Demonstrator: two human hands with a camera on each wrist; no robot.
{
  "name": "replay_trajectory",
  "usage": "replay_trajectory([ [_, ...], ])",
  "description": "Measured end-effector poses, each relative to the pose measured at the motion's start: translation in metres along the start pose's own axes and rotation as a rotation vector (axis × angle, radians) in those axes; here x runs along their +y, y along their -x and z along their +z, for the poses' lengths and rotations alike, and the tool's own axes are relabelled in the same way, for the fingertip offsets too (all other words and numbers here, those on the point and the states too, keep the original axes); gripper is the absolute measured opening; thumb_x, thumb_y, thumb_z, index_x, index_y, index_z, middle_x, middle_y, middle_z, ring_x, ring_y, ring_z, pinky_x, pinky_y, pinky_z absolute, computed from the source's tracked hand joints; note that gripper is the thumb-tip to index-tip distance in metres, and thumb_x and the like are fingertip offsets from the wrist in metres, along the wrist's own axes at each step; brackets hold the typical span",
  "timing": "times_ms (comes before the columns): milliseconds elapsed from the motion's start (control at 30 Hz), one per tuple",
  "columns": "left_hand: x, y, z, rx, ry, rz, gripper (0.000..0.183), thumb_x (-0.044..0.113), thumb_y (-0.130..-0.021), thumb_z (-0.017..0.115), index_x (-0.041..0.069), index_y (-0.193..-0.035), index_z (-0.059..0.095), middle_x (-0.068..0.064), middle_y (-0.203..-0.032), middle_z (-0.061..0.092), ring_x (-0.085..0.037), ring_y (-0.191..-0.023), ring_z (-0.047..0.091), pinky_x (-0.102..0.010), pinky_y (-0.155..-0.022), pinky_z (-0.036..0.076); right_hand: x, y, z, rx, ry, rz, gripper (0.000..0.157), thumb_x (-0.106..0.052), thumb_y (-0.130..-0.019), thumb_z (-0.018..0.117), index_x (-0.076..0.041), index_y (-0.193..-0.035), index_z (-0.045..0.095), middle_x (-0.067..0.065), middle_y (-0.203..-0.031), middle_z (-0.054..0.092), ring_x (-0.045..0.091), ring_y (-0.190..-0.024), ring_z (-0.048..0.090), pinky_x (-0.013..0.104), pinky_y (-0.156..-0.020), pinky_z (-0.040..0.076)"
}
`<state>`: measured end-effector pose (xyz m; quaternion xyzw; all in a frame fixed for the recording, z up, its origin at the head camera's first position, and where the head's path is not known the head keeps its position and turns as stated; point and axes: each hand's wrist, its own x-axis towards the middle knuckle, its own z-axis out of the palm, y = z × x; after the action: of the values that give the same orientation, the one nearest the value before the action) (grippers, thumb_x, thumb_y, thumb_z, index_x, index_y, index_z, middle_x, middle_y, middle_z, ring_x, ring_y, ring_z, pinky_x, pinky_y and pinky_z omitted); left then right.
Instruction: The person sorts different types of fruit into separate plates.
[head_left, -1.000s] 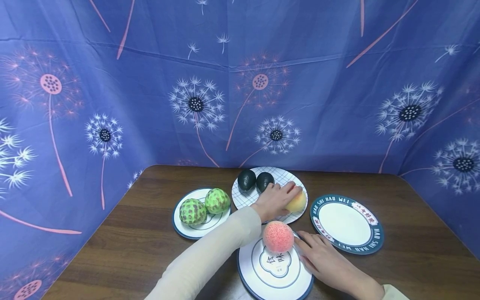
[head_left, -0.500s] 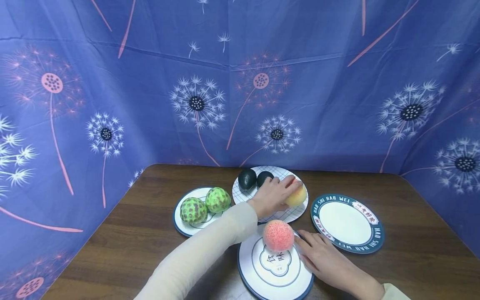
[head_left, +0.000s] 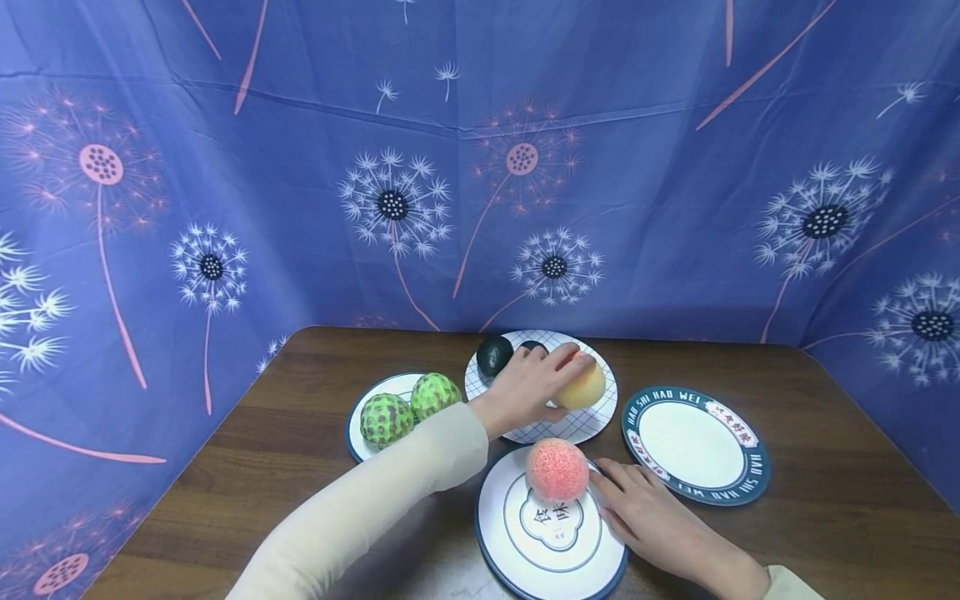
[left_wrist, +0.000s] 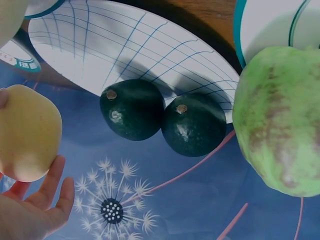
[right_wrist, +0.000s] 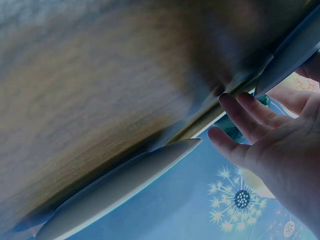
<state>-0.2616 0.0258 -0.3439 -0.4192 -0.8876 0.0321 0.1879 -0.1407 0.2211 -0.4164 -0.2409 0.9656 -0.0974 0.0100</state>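
My left hand (head_left: pixel 525 385) grips a yellow peach (head_left: pixel 583 388) with a red blush over the grid-patterned plate (head_left: pixel 558 429). In the left wrist view the peach (left_wrist: pixel 31 132) shows apart from that plate, with fingertips around its lower side. Two dark green avocados (left_wrist: pixel 132 110) lie on the plate; in the head view my hand partly covers one. My right hand (head_left: pixel 652 517) rests at the right rim of the near white plate (head_left: pixel 517 558), its fingers loosely extended. Close to these fingertips sits a pink speckled round fruit (head_left: pixel 557 471); whether they touch it I cannot tell.
On the left, a blue-rimmed plate (head_left: pixel 360 446) bears two green custard apples (head_left: pixel 386 421), partly behind my left sleeve. A plate with a dark teal rim (head_left: pixel 693 442) lies at the right on the wooden table (head_left: pixel 300 467). Blue dandelion-print cloth (head_left: pixel 480 167) hangs behind.
My left hand has drawn the peach slightly left and up, and its forearm has shifted left. The right hand and the pink fruit have stayed in place.
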Motion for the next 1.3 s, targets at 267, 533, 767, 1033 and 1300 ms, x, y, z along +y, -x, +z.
replay_trajectory([
  [267, -0.003, 0.02, -0.009, 0.029, 0.021, 0.015, 0.081, 0.052, -0.073, 0.068, 0.028, -0.137, 0.025, 0.002, -0.134, 0.037, -0.019, -0.099, 0.054, -0.033, -0.082, 0.043, -0.001, 0.0, -0.001, -0.005, 0.005, 0.007, 0.05, -0.03, -0.085, 0.061, -0.017, -0.131, 0.049, 0.012, -0.132, 0.049, 0.03, -0.119, 0.049, 0.057, -0.097, 0.036],
  [533, -0.011, 0.04, -0.014, 0.07, 0.092, 0.044, 0.08, 0.052, -0.073, 0.068, 0.027, -0.137, 0.026, 0.001, -0.134, 0.037, -0.019, -0.104, 0.053, -0.036, -0.086, 0.043, 0.0, 0.0, 0.0, 0.01, 0.006, -0.004, 0.049, -0.03, -0.085, 0.06, -0.018, -0.131, 0.049, 0.011, -0.131, 0.05, 0.029, -0.118, 0.049, 0.057, -0.096, 0.036],
  [767, -0.016, 0.057, -0.013, 0.087, 0.123, 0.079, 0.081, 0.053, -0.072, 0.068, 0.025, -0.137, 0.028, -0.001, -0.136, 0.038, -0.016, -0.11, 0.05, -0.038, -0.09, 0.043, 0.0, 0.0, 0.0, 0.001, -0.003, 0.005, 0.05, -0.031, -0.085, 0.06, -0.019, -0.132, 0.048, 0.01, -0.132, 0.05, 0.029, -0.119, 0.048, 0.057, -0.096, 0.036],
  [1033, -0.018, 0.074, -0.011, 0.117, 0.129, 0.104, 0.08, 0.057, -0.072, 0.065, 0.024, -0.136, 0.03, -0.001, -0.134, 0.04, -0.016, -0.109, 0.05, -0.037, -0.088, 0.043, -0.001, 0.0, 0.0, -0.017, -0.009, 0.024, 0.05, -0.031, -0.086, 0.06, -0.018, -0.132, 0.048, 0.011, -0.133, 0.049, 0.029, -0.12, 0.048, 0.057, -0.097, 0.035],
  [1300, -0.021, 0.088, -0.013, 0.149, 0.133, 0.125, 0.083, 0.055, -0.067, 0.068, 0.023, -0.135, 0.032, -0.001, -0.132, 0.044, -0.013, -0.112, 0.05, -0.034, -0.085, 0.044, -0.002, 0.0, -0.001, -0.017, -0.013, 0.033, 0.05, -0.031, -0.085, 0.06, -0.018, -0.132, 0.048, 0.011, -0.133, 0.049, 0.03, -0.121, 0.047, 0.057, -0.098, 0.034],
])
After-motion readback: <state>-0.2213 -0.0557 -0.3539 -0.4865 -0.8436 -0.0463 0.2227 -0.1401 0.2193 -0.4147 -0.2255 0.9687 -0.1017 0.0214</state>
